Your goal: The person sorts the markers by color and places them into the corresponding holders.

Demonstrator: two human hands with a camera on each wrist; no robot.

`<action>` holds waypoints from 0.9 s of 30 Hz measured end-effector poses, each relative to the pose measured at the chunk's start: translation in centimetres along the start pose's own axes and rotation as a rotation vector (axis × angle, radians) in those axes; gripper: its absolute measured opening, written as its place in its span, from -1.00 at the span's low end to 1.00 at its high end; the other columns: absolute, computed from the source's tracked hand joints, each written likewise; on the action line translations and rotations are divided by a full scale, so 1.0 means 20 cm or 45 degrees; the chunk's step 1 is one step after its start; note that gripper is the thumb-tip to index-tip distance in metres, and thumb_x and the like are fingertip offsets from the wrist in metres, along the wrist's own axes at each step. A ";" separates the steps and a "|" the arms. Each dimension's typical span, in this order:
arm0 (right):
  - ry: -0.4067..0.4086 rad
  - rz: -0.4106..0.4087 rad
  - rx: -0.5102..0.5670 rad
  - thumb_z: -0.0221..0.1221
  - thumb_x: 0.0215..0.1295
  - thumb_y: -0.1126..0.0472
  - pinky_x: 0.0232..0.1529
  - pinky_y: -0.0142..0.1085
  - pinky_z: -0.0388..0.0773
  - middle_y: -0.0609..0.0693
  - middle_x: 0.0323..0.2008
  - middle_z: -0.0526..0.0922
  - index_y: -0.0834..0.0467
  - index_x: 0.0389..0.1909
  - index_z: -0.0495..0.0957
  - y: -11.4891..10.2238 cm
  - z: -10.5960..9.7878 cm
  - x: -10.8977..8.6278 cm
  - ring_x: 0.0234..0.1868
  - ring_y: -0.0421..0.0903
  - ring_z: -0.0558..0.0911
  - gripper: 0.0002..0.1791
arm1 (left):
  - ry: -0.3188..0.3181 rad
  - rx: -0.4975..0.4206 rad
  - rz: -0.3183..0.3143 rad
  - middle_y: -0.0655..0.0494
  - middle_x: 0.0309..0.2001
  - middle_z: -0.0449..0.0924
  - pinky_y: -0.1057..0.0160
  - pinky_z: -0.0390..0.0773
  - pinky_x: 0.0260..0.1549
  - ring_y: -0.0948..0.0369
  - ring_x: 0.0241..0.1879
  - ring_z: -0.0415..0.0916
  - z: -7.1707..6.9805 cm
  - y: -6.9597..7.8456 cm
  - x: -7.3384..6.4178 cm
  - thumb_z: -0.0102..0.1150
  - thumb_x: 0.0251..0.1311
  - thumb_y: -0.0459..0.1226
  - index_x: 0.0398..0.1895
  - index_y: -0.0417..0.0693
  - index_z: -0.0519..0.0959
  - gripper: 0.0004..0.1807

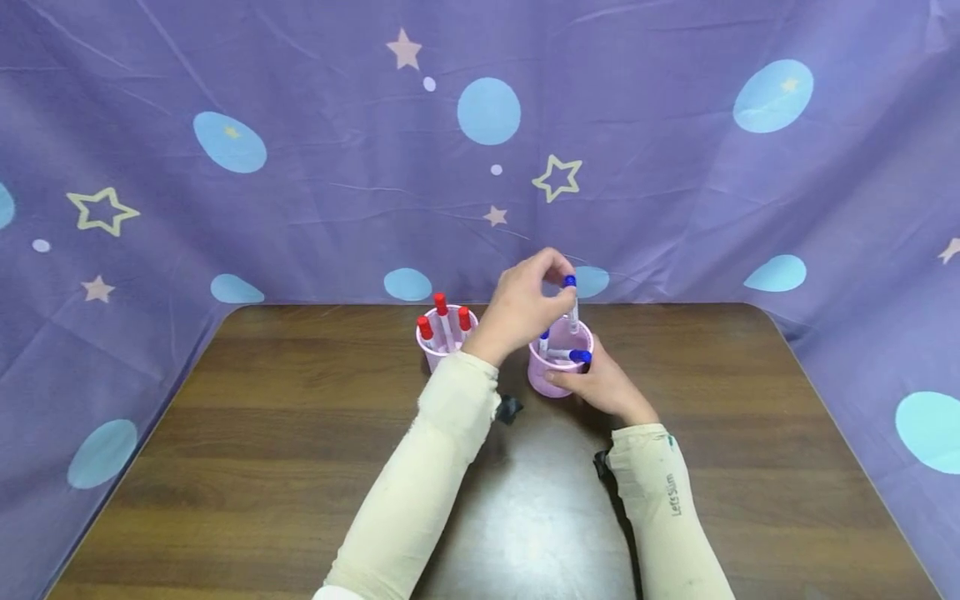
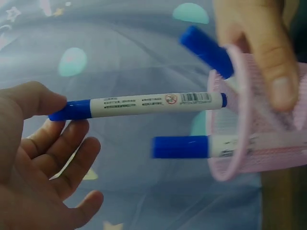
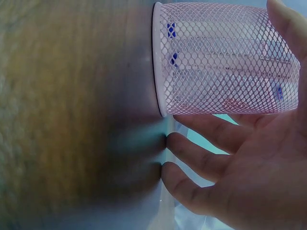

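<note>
My left hand (image 1: 521,304) pinches a blue-capped marker (image 2: 153,106) by its cap between thumb and fingers. The marker is upright, its lower end at the mouth of a pink mesh pen cup (image 1: 551,383). My right hand (image 1: 611,388) holds that cup from the right side, thumb on the near wall and fingers around behind it. Inside the cup stand two more blue-capped markers, one with its cap (image 2: 181,147) sticking out past the rim and another cap (image 2: 206,50) leaning over it. In the right wrist view, marker ends show through the mesh (image 3: 225,62).
Left of my left wrist stands a second pink cup (image 1: 433,358) with several red-capped markers (image 1: 446,323). Both cups stand near the back edge of the brown wooden table (image 1: 285,467). A purple patterned cloth (image 1: 337,167) hangs behind and at the sides.
</note>
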State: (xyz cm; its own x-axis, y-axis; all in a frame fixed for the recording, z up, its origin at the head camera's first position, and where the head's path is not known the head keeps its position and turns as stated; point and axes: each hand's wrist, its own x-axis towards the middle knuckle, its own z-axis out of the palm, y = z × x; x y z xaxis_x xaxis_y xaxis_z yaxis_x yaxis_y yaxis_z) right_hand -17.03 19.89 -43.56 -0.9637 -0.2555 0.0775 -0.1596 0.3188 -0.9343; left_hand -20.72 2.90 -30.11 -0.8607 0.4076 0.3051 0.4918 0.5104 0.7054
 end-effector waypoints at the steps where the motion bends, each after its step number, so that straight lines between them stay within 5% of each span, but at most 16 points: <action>1: -0.002 0.001 0.011 0.42 0.18 0.24 0.10 -0.04 0.45 0.29 0.21 0.47 0.27 0.46 0.13 0.00 0.00 0.00 0.09 0.17 0.51 -0.09 | -0.023 0.046 -0.011 0.21 -0.16 0.67 0.21 0.36 0.13 0.21 -0.04 0.54 0.02 -0.01 0.01 0.27 0.20 -0.26 -0.15 0.03 0.58 -0.83; 11: 0.025 0.036 -0.021 0.43 0.18 0.22 0.17 0.02 0.43 0.34 0.25 0.43 0.30 0.50 0.02 0.00 0.00 -0.01 0.18 0.21 0.49 0.00 | -0.162 0.390 -0.023 0.24 -0.19 0.65 0.05 0.25 0.17 0.18 -0.08 0.48 0.16 -0.09 0.03 0.32 0.23 -0.16 -0.17 0.09 0.63 -0.85; 15: 0.019 0.038 -0.006 0.44 0.17 0.22 0.30 0.04 0.33 0.34 0.28 0.41 0.28 0.53 -0.01 0.01 0.01 0.00 0.25 0.22 0.45 0.04 | -0.174 0.425 -0.035 0.18 -0.12 0.60 0.01 0.26 0.16 0.14 -0.02 0.46 0.18 -0.11 0.02 0.35 0.22 -0.13 -0.17 0.10 0.66 -0.84; 27: 0.023 0.064 -0.029 0.44 0.17 0.19 0.18 -0.02 0.42 0.32 0.22 0.47 0.28 0.49 0.04 0.01 0.00 0.00 0.14 0.17 0.52 0.00 | -0.227 0.429 -0.071 0.09 0.05 0.53 0.03 0.30 0.15 0.09 0.09 0.40 0.20 -0.12 0.01 0.38 0.22 -0.09 -0.12 0.08 0.66 -0.78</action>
State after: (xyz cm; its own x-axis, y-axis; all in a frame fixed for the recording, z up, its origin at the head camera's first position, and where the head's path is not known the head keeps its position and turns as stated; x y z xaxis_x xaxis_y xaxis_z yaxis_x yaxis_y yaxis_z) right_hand -16.98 19.95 -43.72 -0.9743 -0.2223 0.0372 -0.1156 0.3513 -0.9291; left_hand -21.60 4.91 -34.31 -0.8654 0.4825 0.1350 0.4862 0.7437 0.4589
